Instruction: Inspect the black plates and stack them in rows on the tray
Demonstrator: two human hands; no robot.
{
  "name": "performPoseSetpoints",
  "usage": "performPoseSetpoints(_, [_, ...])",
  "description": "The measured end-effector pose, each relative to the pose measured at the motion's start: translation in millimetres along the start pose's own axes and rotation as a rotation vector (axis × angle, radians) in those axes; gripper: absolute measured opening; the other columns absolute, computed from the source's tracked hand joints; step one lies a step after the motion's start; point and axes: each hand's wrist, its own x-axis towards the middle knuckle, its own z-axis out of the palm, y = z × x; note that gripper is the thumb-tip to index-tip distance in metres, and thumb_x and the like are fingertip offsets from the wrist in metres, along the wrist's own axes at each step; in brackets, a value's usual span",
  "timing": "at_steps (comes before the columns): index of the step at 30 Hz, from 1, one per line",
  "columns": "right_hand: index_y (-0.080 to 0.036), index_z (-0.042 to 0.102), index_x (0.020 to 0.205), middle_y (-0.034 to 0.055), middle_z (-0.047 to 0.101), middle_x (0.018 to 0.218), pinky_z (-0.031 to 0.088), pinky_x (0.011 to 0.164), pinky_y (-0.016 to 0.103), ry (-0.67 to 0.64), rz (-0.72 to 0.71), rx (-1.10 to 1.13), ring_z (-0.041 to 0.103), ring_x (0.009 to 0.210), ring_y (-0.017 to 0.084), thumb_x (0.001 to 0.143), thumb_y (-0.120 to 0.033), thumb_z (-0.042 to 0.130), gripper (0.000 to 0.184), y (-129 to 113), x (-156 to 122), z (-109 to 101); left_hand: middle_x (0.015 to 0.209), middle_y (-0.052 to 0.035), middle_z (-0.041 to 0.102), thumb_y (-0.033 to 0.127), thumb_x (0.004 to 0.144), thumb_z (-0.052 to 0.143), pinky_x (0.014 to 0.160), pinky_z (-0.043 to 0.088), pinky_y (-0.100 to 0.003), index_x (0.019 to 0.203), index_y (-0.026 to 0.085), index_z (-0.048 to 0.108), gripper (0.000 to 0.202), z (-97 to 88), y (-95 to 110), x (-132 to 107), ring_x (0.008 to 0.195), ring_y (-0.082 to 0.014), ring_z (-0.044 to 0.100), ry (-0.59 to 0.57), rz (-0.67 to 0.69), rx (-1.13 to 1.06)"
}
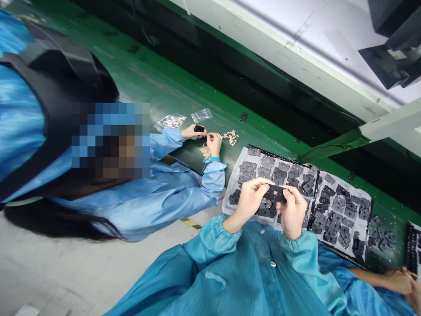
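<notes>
Head-worn view, facing forward and down, seemingly tilted, near both hands (249,199)

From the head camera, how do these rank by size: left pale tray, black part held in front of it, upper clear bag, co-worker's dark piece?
1. Left pale tray
2. Held black part and upper clear bag: look alike; the part seems nearer, so unranked
3. Co-worker's dark piece

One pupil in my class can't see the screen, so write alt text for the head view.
The camera wearer's left hand and right hand hold a black part over pale trays of dark parts on a green bench. To the left, a co-worker in blue works beside small beige pieces.
</notes>
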Motion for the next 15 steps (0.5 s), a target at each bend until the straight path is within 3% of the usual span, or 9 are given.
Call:
performPoseSetpoints(2, [-0.016, 0.067, 0.093, -0.0011, 0.063, 0.064, 0.035, 0.033, 0.021, -0.007, 0.002, -0.032, 0.047, 0.037, 0.008, 0.086, -0.042, 0.06, 0.028, 10.0, 8.5, -0.8, 0.083, -0.0042, 0.074, 0.019, 0.08, 0.054, 0.073, 0.053, -0.024, 0.081, 0.015, 0.072, 0.019, -2.2, -16.1, 12.0, 0.078, -0.0156, 0.068, -0.057, 0.018, 0.04])
performPoseSetpoints(4, [-0.016, 0.066, 0.1, -0.0006, 0.064, 0.068, 0.036, 0.035, 0.02, 0.008, 0.022, -0.079, 0.049, 0.041, 0.008, 0.085, -0.044, 0.061, 0.032, 23.6, 19.2, -7.3, 0.084, -0.0054, 0.074, 0.023, 0.082, 0.053, 0.07, 0.054, -0.025, 0.088, 0.014, 0.072, 0.021, -6.9, -38.0, 36.7, 0.075, -0.0158, 0.067, -0.084, -0.009, 0.146])
performPoseSetpoints(6, [-0.017, 0.063, 0.105, 0.0019, 0.067, 0.08, 0.039, 0.036, 0.02, 0.041, 0.06, -0.119, 0.052, 0.046, 0.009, 0.082, -0.047, 0.063, 0.037, 39.5, 27.3, -21.7, 0.08, -0.0063, 0.072, 0.025, 0.083, 0.052, 0.065, 0.053, -0.027, 0.091, 0.012, 0.07, 0.023, -20.2, -56.5, 72.6, 0.071, -0.0164, 0.066, -0.01, -0.059, 0.363])
performPoseSetpoints(8, [-0.018, 0.061, 0.106, 0.0049, 0.067, 0.091, 0.041, 0.037, 0.021, 0.046, 0.11, -0.156, 0.056, 0.052, 0.01, 0.08, -0.048, 0.066, 0.04, 56.2, 28.9, -43.2, 0.081, -0.0081, 0.07, 0.027, 0.081, 0.058, 0.072, 0.053, -0.031, 0.093, 0.01, 0.069, 0.023, -47.5, -63.7, 113.3, 0.078, -0.0194, 0.065, 0.056, -0.068, 0.474])
performPoseSetpoints(10, [-0.017, 0.061, 0.104, 0.0062, 0.067, 0.092, 0.042, 0.038, 0.022, 0.009, 0.171, -0.203, 0.056, 0.053, 0.012, 0.079, -0.049, 0.067, 0.042, 72.1, 22.9, -67.7, 0.089, -0.0087, 0.068, 0.03, 0.079, 0.063, 0.085, 0.051, -0.037, 0.098, 0.011, 0.066, 0.027, -87.1, -59.7, 151.1, 0.092, -0.0234, 0.062, 0.095, -0.05, 0.549])
performPoseSetpoints(13, [-0.016, 0.063, 0.101, 0.0062, 0.067, 0.087, 0.043, 0.04, 0.024, -0.033, 0.246, -0.26, 0.055, 0.053, 0.013, 0.078, -0.051, 0.067, 0.041, 92.7, 3.5, -99.5, 0.103, -0.0123, 0.062, 0.03, 0.082, 0.062, 0.106, 0.036, -0.047, 0.106, 0.013, 0.062, 0.029, -142.3, -52.2, 191.8, 0.116, -0.0306, 0.05, 0.135, -0.04, 0.675])
performPoseSetpoints(15, [-0.016, 0.063, 0.098, 0.0057, 0.066, 0.083, 0.042, 0.041, 0.024, -0.054, 0.28, -0.283, 0.055, 0.053, 0.013, 0.079, -0.051, 0.066, 0.04, 103.8, -12.8, -113.1, 0.112, -0.0133, 0.058, 0.028, 0.084, 0.061, 0.111, 0.026, -0.051, 0.11, 0.014, 0.059, 0.03, -153.2, -59.4, 207.5, 0.123, -0.0324, 0.042, 0.113, -0.046, 0.755])
